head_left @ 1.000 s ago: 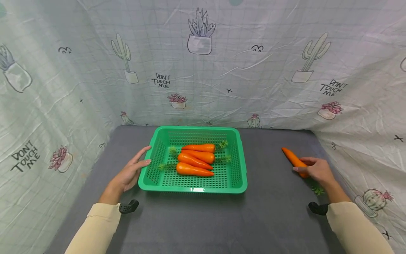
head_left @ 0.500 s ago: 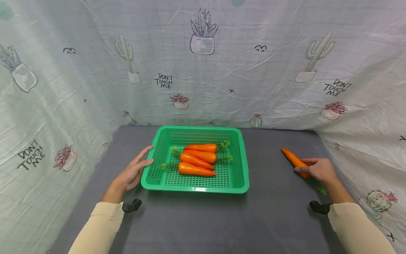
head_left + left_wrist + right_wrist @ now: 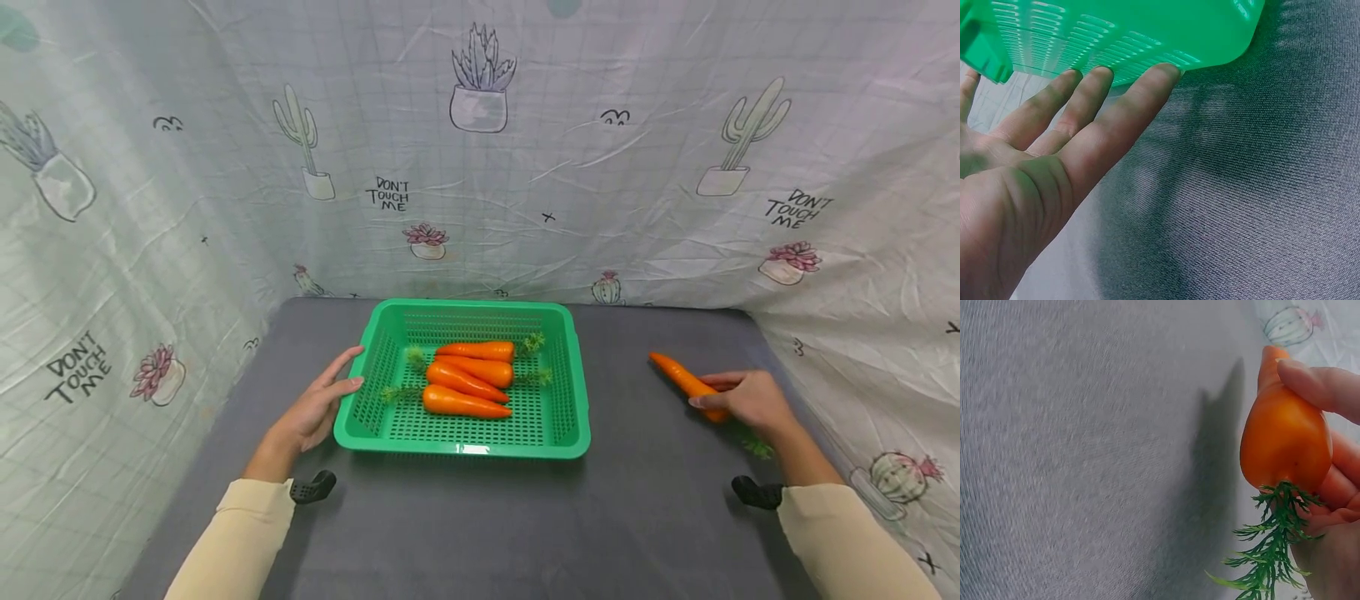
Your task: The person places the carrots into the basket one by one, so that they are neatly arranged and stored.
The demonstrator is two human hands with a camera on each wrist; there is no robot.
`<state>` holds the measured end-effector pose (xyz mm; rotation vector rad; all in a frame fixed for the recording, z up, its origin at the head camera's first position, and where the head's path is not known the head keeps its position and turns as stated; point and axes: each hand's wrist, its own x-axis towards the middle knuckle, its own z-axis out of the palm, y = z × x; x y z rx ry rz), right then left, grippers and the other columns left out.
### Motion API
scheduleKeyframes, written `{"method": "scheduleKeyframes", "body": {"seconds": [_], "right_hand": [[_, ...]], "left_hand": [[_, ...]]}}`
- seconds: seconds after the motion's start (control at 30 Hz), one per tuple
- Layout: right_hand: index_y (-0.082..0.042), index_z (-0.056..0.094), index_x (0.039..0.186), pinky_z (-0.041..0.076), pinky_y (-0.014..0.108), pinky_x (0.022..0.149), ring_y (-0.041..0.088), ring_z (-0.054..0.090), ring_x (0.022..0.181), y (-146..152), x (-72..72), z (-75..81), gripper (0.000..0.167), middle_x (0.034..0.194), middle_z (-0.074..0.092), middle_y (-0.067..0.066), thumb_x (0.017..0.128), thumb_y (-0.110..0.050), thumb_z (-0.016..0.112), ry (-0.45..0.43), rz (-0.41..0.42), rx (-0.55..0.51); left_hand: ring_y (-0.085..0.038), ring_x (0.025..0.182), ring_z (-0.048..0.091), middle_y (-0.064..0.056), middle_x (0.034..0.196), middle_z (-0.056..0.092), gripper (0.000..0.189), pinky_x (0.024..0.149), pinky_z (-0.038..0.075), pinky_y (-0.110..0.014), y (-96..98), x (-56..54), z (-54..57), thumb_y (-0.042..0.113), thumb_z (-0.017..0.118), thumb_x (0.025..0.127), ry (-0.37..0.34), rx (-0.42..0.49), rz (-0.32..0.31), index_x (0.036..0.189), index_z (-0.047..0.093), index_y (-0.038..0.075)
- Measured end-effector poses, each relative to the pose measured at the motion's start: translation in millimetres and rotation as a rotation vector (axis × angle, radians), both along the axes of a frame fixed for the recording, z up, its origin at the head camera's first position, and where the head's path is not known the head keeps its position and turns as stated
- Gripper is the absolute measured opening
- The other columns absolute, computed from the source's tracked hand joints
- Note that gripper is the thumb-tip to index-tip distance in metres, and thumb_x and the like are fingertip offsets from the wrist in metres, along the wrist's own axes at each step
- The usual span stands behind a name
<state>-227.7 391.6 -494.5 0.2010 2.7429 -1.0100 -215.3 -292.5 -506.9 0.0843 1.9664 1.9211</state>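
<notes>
My right hand (image 3: 753, 404) grips an orange carrot (image 3: 684, 377) by its thick end, thumb on one side and fingers on the other. Its tip points away and to the left, and its green leafy top (image 3: 1275, 550) hangs below the palm in the right wrist view. At the left side of a green perforated basket (image 3: 462, 451), my left hand (image 3: 311, 414) rests with straight fingers against the outer wall. In the left wrist view several fingertips (image 3: 1163, 72) touch that wall. Inside the basket lie several carrots (image 3: 465, 403) side by side, with leafy tops facing both ways.
A dark grey table (image 3: 480, 525) bears the basket and lies beneath both hands. White fabric (image 3: 480, 200) printed with cacti and lettering encloses the back and both sides. Each wrist carries a black camera mount (image 3: 312, 487).
The carrot in my right hand has swung its tip to the left and seems slightly raised. My left hand and the basket keep their places relative to each other.
</notes>
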Motion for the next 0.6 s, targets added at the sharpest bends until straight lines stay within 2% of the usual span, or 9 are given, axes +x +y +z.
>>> {"method": "scheduleKeyframes", "body": {"seconds": [0.17, 0.43, 0.6], "right_hand": [[0.003, 0.068, 0.135, 0.056, 0.025, 0.073, 0.032, 0.065, 0.111, -8, -0.6, 2.6, 0.077, 0.136, 0.066, 0.030, 0.079, -0.045, 0.091, -0.019, 0.011, -0.049], [0.004, 0.065, 0.137, 0.059, 0.026, 0.074, 0.015, 0.065, 0.097, -18, -2.0, 12.0, 0.076, 0.134, 0.067, 0.029, 0.081, -0.040, 0.091, -0.018, 0.049, -0.105], [0.004, 0.065, 0.138, 0.059, 0.026, 0.074, 0.012, 0.065, 0.095, -26, -2.0, 15.6, 0.074, 0.134, 0.068, 0.028, 0.082, -0.037, 0.090, -0.020, 0.064, -0.125]], "left_hand": [[-0.040, 0.159, -0.026, -0.003, 0.173, -0.027, 0.067, 0.124, -0.005, -0.074, -1.0, 0.3, -0.3, 0.026, 0.050, 0.111, 0.006, -0.007, -0.001, 0.168, 0.015, 0.033], [-0.041, 0.162, -0.015, -0.004, 0.174, -0.023, 0.068, 0.127, 0.007, -0.069, 0.1, -1.6, -2.4, 0.026, 0.050, 0.111, 0.008, -0.001, 0.006, 0.168, 0.015, 0.035], [-0.040, 0.160, -0.023, -0.003, 0.173, -0.026, 0.068, 0.125, -0.001, -0.073, -1.2, -0.8, -2.4, 0.027, 0.050, 0.111, 0.011, -0.009, 0.002, 0.168, 0.015, 0.035]]}}
